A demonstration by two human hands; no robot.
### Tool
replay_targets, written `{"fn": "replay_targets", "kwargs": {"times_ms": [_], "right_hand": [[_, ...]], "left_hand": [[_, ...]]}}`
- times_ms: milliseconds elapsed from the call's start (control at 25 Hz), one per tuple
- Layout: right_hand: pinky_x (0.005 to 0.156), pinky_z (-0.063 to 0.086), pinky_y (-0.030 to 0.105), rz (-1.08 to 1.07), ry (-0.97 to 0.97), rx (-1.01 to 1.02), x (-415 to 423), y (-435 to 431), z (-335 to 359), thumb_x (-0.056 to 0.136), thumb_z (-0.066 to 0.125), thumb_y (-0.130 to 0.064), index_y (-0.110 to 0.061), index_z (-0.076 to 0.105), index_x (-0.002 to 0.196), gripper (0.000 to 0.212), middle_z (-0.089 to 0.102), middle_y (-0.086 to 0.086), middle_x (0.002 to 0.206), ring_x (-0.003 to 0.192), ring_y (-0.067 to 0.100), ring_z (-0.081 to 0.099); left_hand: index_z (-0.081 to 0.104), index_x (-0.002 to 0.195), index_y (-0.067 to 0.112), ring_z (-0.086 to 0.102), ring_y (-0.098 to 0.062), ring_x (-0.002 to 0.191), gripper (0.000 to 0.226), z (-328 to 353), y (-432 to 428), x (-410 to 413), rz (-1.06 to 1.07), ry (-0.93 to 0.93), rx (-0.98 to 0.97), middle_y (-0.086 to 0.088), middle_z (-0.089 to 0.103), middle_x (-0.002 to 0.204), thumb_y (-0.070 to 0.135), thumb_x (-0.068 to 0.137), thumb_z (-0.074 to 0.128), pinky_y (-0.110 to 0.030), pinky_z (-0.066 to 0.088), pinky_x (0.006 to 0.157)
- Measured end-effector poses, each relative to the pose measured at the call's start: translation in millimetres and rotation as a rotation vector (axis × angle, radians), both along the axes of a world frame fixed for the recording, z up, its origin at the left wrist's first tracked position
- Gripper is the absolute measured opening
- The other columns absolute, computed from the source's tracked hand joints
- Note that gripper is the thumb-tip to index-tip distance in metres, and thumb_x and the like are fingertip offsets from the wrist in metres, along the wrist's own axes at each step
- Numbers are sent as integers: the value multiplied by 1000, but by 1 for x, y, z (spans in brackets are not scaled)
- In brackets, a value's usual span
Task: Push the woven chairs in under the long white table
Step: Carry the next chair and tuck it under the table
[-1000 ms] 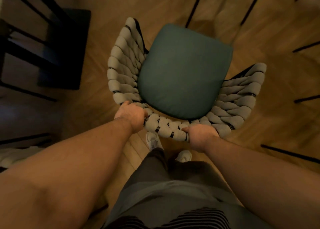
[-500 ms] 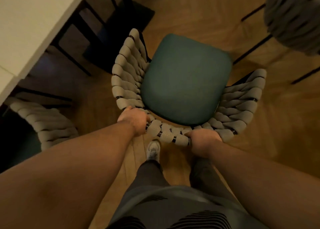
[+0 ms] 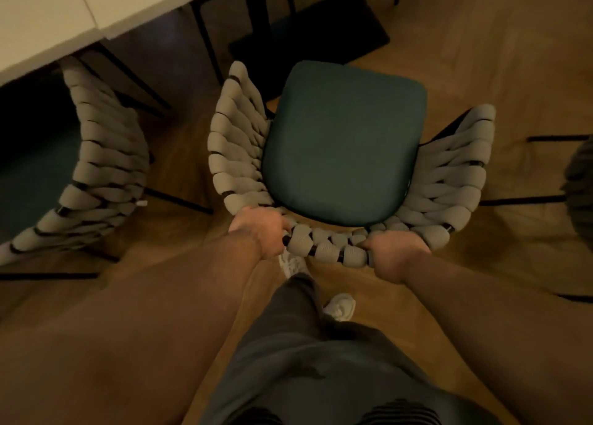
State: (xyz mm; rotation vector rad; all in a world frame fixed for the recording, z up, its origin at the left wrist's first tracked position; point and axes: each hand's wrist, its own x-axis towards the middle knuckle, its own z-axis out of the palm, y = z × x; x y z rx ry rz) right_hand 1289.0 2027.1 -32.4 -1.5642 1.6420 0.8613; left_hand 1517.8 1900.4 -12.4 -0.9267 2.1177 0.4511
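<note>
A wooden floor (image 3: 500, 58) fills most of the view. At the far left lies the white worktop (image 3: 48, 16), with black legs in the shadow under it. The middle woven chair (image 3: 234, 155) stands in the centre, to the right of the worktop's near edge and wholly outside it, its open front facing far. A second woven chair (image 3: 102, 167) stands at the left, its seat in the dark beneath the worktop's edge. A dark mat (image 3: 321, 32) lies on the floor just beyond the middle chair. The green cushion (image 3: 343, 148) sits in the middle chair's seat. A third chair (image 3: 580, 193) shows only as a sliver at the right edge. The left hand (image 3: 260, 232) and the right hand (image 3: 394, 254) are set apart, each clamped on the middle chair's curved back rail, fingers curled over it. A pale shoe (image 3: 340, 305) shows on the floor below the rail.
</note>
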Motion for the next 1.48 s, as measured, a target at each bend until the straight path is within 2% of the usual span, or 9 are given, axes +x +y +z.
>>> {"fn": "replay_targets", "kwargs": {"times_ms": [240, 440, 560, 680, 840, 1000, 1200, 1360, 1480], "right_hand": [[92, 54, 41, 128, -25, 8, -19, -60, 1, 97, 58, -32, -40, 57, 141, 44, 64, -1, 127, 115, 26, 62], [97, 52, 43, 268, -50, 13, -46, -94, -7, 98, 58, -35, -43, 46, 150, 53, 59, 1, 133, 120, 28, 60], [100, 50, 42, 358, -70, 47, -73, -120, -5, 98, 59, -29, -41, 47, 151, 56, 59, 2, 135, 123, 27, 59], [98, 50, 41, 482, -59, 39, -107, -149, -3, 98, 56, -23, -44, 48, 150, 57, 60, 1, 138, 124, 26, 59], [90, 49, 39, 581, -30, 1, -143, -188, -7, 98, 54, -19, -46, 55, 144, 54, 65, -4, 134, 120, 23, 61], [84, 44, 38, 607, -28, -44, -158, -220, -12, 95, 56, -18, -45, 61, 137, 50, 68, -6, 124, 114, 22, 62], [88, 45, 40, 610, -21, -59, -153, -248, -17, 96, 55, -18, -45, 58, 140, 51, 67, -4, 126, 115, 23, 62], [100, 43, 43, 629, -14, -40, -149, -244, -20, 99, 52, -20, -45, 54, 143, 50, 65, -5, 133, 122, 22, 60], [103, 42, 45, 633, -33, -55, -152, -240, -27, 98, 51, -22, -46, 56, 139, 49, 68, -8, 129, 119, 21, 61]], "left_hand": [[64, 137, 40, 64, -22, 115, 41, 10, -33, -8, 181, -27, 27, 1, 68, 128, 32, 97, 64, -37, 54, 91], [67, 132, 41, 66, -21, 107, 41, 8, -43, -26, 306, -47, 51, 4, 69, 121, 31, 92, 65, -37, 57, 88], [65, 134, 41, 65, -23, 113, 44, 6, -40, -46, 407, -63, 70, 2, 69, 126, 31, 92, 64, -38, 56, 92], [67, 134, 41, 65, -24, 114, 44, 3, -33, -76, 552, -68, 93, 1, 69, 128, 33, 91, 65, -41, 58, 95], [64, 137, 45, 65, -24, 113, 46, -3, -35, -111, 660, -48, 78, 0, 69, 127, 37, 92, 68, -40, 58, 90], [70, 126, 40, 65, -20, 99, 36, -13, -51, -125, 709, -58, 23, 4, 70, 109, 35, 90, 64, -36, 55, 79], [69, 128, 39, 65, -22, 100, 37, -20, -82, -122, 710, -68, 27, 2, 69, 111, 34, 92, 63, -39, 57, 85], [66, 133, 41, 65, -24, 108, 45, -17, -89, -119, 685, -72, 70, 0, 69, 122, 35, 88, 67, -41, 59, 91], [64, 135, 40, 65, -24, 109, 45, -20, -85, -122, 625, -67, 81, 0, 68, 122, 33, 90, 65, -39, 58, 87]]}}
